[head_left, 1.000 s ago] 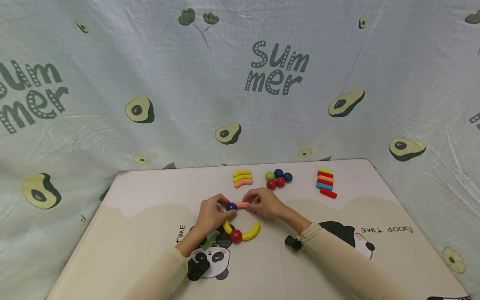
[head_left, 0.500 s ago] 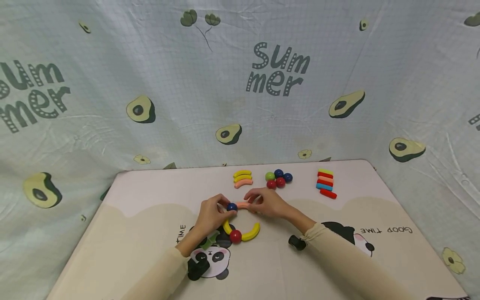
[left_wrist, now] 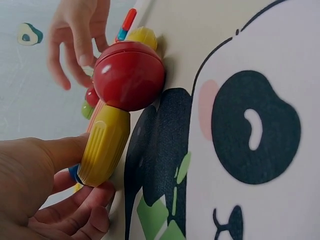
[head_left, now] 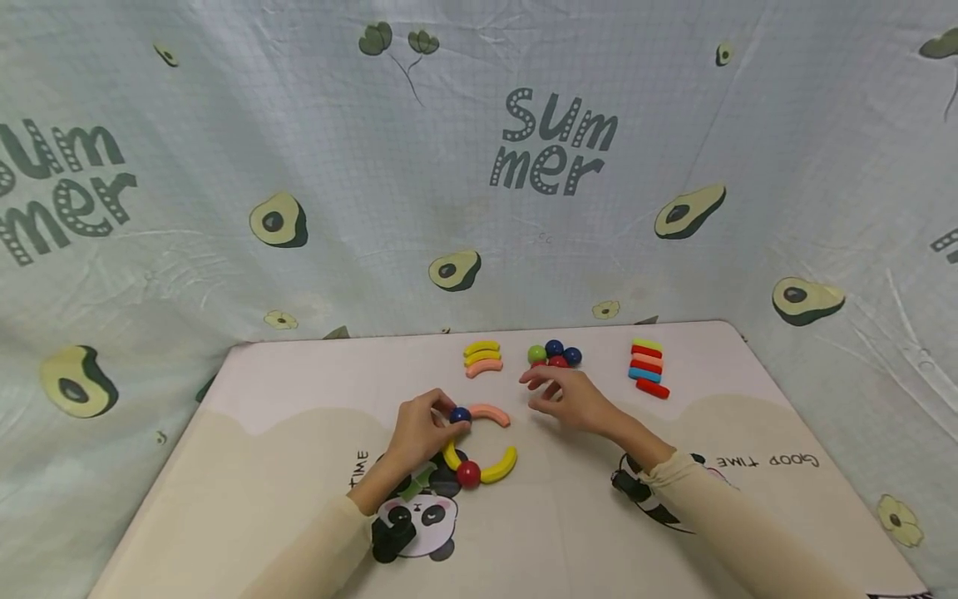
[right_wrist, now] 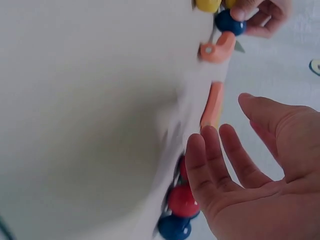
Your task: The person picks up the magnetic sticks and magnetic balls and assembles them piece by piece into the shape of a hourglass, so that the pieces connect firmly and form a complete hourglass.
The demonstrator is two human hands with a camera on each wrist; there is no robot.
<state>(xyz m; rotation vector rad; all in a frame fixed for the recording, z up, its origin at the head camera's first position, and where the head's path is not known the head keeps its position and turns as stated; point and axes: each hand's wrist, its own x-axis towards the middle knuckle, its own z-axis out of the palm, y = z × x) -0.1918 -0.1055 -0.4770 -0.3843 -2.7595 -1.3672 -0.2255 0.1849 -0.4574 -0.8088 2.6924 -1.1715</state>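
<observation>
My left hand [head_left: 421, 428] pinches a dark blue ball [head_left: 460, 414] between thumb and fingers. From that ball a pink curved rod [head_left: 491, 413] runs right, its far end free. On the ball's near side a yellow curved rod [left_wrist: 105, 147] leads down to a glossy red ball [left_wrist: 129, 75]; a second yellow curved rod [head_left: 500, 466] continues from the red ball. Together they form a ring with a gap at the right. My right hand [head_left: 575, 401] holds nothing, its fingers loosely bent, just in front of a ball cluster. In the right wrist view the pink rod's end [right_wrist: 209, 50] faces out.
Two yellow curved rods [head_left: 482, 357] and a pink one [head_left: 484, 367] lie at the back. To their right are green [head_left: 536, 354], blue [head_left: 554, 348] and red balls, the red partly hidden. Several straight coloured rods [head_left: 646, 360] lie farther right. A printed fabric curtain [head_left: 374, 166] hangs behind the table.
My right hand has left the pink curved rod's end and moved right and back, toward the ball cluster. My left hand stays on the blue ball.
</observation>
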